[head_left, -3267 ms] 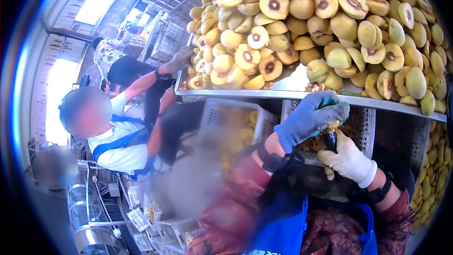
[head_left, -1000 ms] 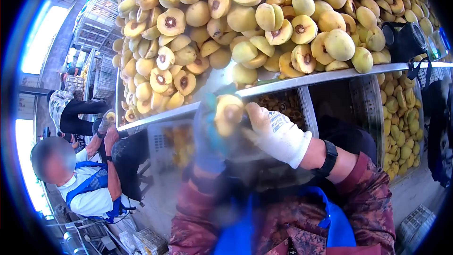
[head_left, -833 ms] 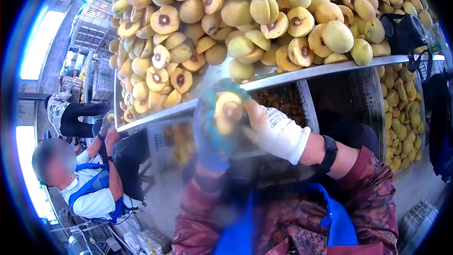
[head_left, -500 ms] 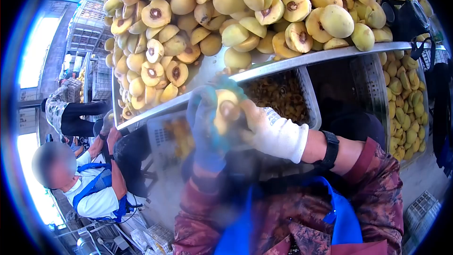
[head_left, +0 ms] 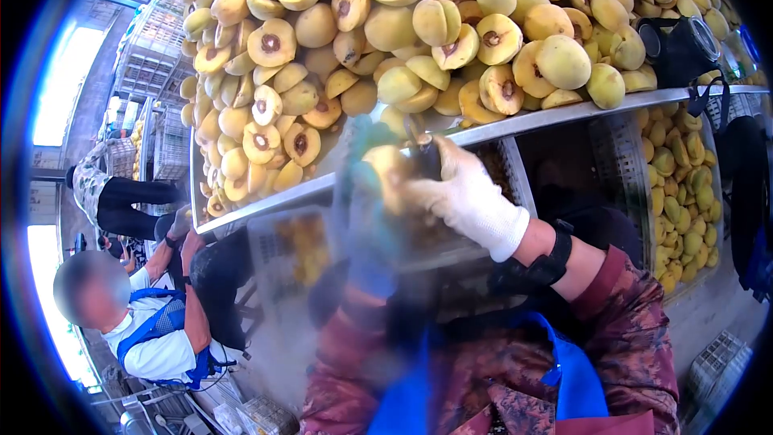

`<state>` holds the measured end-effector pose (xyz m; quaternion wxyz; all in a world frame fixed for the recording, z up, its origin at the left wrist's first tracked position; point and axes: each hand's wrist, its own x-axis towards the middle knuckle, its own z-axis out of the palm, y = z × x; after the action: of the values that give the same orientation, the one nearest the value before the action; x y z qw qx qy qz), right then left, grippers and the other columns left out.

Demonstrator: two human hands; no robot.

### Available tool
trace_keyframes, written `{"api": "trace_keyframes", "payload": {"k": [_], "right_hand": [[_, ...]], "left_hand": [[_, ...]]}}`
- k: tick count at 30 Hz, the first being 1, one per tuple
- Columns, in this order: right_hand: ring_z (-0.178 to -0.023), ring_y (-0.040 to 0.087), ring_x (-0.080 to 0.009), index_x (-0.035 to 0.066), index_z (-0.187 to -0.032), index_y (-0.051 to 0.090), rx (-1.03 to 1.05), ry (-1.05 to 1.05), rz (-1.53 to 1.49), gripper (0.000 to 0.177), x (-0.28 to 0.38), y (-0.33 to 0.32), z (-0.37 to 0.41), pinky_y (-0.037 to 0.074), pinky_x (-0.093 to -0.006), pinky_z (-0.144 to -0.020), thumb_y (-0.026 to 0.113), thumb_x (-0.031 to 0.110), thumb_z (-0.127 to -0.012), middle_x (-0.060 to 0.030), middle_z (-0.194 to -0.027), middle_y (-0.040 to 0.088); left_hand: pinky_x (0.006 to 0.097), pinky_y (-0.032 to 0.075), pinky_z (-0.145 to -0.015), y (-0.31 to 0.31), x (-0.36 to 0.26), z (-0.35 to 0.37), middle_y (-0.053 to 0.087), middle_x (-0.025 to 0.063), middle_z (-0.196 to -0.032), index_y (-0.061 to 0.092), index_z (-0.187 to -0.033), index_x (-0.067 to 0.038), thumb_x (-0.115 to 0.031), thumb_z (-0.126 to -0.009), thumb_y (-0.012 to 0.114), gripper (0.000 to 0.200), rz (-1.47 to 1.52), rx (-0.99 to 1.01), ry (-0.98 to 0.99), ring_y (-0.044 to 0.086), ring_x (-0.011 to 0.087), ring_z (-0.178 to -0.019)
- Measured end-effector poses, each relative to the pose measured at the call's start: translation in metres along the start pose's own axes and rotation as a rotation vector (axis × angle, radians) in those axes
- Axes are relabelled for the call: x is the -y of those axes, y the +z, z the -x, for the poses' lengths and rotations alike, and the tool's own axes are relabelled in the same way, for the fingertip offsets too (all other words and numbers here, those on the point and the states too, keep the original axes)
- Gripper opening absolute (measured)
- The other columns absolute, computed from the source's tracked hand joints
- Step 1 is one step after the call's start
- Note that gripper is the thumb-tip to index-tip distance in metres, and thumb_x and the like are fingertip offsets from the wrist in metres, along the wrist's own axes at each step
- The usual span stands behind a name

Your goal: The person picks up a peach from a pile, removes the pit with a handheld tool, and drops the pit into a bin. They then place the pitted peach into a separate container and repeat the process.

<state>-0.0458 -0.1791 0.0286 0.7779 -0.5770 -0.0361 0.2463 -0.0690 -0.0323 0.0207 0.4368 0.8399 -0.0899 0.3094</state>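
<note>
My left hand (head_left: 369, 213), in a blue and teal glove and smeared by motion, is closed around a yellow peach half (head_left: 385, 171). Close against that fruit, my right hand (head_left: 475, 203) in a white glove grips a small pitting tool (head_left: 425, 153) with a dark handle and a thin metal tip. Blur hides whether the tip touches the flesh. Both hands are just in front of the table's metal rim (head_left: 555, 105). Beyond it lies a large heap of halved peaches (head_left: 394, 20), several with brown pits or pit hollows showing.
Below the rim stands a crate (head_left: 522, 173) with brown bits in it. A crate of peach halves (head_left: 680, 193) is at right, and a blurred crate (head_left: 262, 254) at left. A black strapped object (head_left: 680, 44) rests on the table. A co-worker (head_left: 165, 326) sits at left.
My right hand has drawn slightly up and right, and the pitting tool now shows in it. My left hand still holds the peach half. The view has shifted a little.
</note>
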Motion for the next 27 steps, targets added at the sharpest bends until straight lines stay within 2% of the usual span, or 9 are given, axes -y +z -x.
{"api": "trace_keyframes", "payload": {"k": [2, 4, 7, 9, 13, 17, 24, 25, 27], "right_hand": [[-0.087, 0.065, -0.0364, 0.001, -0.114, 0.053, -0.199, -0.326, 0.482, 0.041, -0.006, -0.011, -0.009, 0.051, -0.0406, -0.078, 0.071, 0.022, -0.083, -0.0231, -0.094, 0.065], [-0.09, 0.059, -0.0324, 0.003, -0.111, 0.053, -0.163, -0.209, 0.511, 0.042, 0.005, -0.016, -0.009, 0.047, -0.0365, -0.084, 0.074, 0.023, -0.081, -0.0189, -0.097, 0.059], [-0.086, 0.058, -0.0342, 0.004, -0.11, 0.053, -0.116, -0.331, 0.463, 0.039, -0.007, -0.015, -0.012, 0.047, -0.0368, -0.082, 0.073, 0.02, -0.08, -0.0187, -0.096, 0.059], [-0.084, 0.061, -0.0405, 0.002, -0.109, 0.052, -0.11, -0.361, 0.54, 0.034, -0.009, -0.014, -0.014, 0.049, -0.0435, -0.076, 0.067, 0.014, -0.081, -0.0221, -0.091, 0.062], [-0.08, 0.062, -0.0432, 0.002, -0.104, 0.051, -0.142, -0.511, 0.739, 0.026, -0.015, -0.006, -0.018, 0.049, -0.0488, -0.071, 0.06, 0.006, -0.08, -0.023, -0.086, 0.061], [-0.076, 0.062, -0.0409, 0.003, -0.099, 0.052, -0.134, -0.657, 0.776, 0.023, -0.015, -0.001, -0.012, 0.049, -0.0478, -0.066, 0.057, 0.002, -0.077, -0.0216, -0.081, 0.059], [-0.078, 0.063, -0.0395, 0.004, -0.101, 0.052, -0.138, -0.66, 0.733, 0.025, -0.024, 0.0, -0.021, 0.05, -0.0486, -0.067, 0.061, 0.006, -0.077, -0.0202, -0.086, 0.061], [-0.079, 0.063, -0.0393, 0.004, -0.106, 0.052, -0.088, -0.597, 0.734, 0.03, -0.02, -0.001, -0.02, 0.05, -0.0487, -0.068, 0.061, 0.007, -0.077, -0.0202, -0.088, 0.062], [-0.08, 0.063, -0.0405, 0.003, -0.11, 0.052, -0.087, -0.622, 0.737, 0.033, -0.023, -0.001, -0.023, 0.05, -0.0484, -0.07, 0.062, 0.008, -0.079, -0.0211, -0.088, 0.062]], "left_hand": [[0.0332, 0.042, -0.101, 0.002, -0.007, 0.004, 0.051, 0.0143, -0.136, 0.045, -0.137, 0.004, -0.025, -0.097, 0.048, 0.05, 0.334, 0.053, -0.269, 0.053, 0.0222, -0.117], [0.0304, 0.042, -0.101, 0.002, -0.013, 0.004, 0.051, 0.0133, -0.136, 0.044, -0.14, 0.003, -0.023, -0.097, 0.048, 0.05, 0.663, 0.111, -0.535, 0.053, 0.0206, -0.117], [0.0292, 0.045, -0.097, -0.009, -0.009, -0.006, 0.056, 0.0159, -0.125, 0.049, -0.129, 0.004, -0.02, -0.091, 0.051, 0.045, 0.886, 0.173, -0.748, 0.056, 0.0209, -0.112], [0.0334, 0.045, -0.098, -0.012, -0.006, -0.007, 0.058, 0.0173, -0.121, 0.051, -0.123, 0.004, -0.021, -0.083, 0.057, 0.047, 1.041, 0.163, -0.88, 0.057, 0.0232, -0.11], [0.0381, 0.042, -0.104, -0.013, 0.008, -0.001, 0.056, 0.0182, -0.124, 0.048, -0.126, 0.006, -0.015, -0.077, 0.054, 0.053, 0.858, 0.153, -0.703, 0.053, 0.026, -0.117], [0.0389, 0.044, -0.103, -0.009, 0.003, -0.004, 0.057, 0.0178, -0.127, 0.046, -0.132, 0.004, -0.019, -0.087, 0.058, 0.052, 0.95, 0.119, -0.47, 0.057, 0.0278, -0.117], [0.0378, 0.046, -0.101, -0.008, 0.018, 0.007, 0.059, 0.0136, -0.126, 0.053, -0.128, 0.0, -0.018, -0.092, 0.052, 0.04, 1.082, 0.06, -0.724, 0.059, 0.0259, -0.114], [0.0368, 0.048, -0.098, -0.007, 0.03, 0.011, 0.059, 0.0111, -0.126, 0.056, -0.124, -0.004, -0.022, -0.095, 0.049, 0.034, 1.023, 0.06, -0.771, 0.06, 0.0238, -0.112], [0.0364, 0.049, -0.096, -0.008, 0.03, 0.012, 0.06, 0.0098, -0.126, 0.057, -0.122, -0.005, -0.024, -0.096, 0.048, 0.033, 0.324, 0.244, -0.466, 0.06, 0.0227, -0.111]]}}
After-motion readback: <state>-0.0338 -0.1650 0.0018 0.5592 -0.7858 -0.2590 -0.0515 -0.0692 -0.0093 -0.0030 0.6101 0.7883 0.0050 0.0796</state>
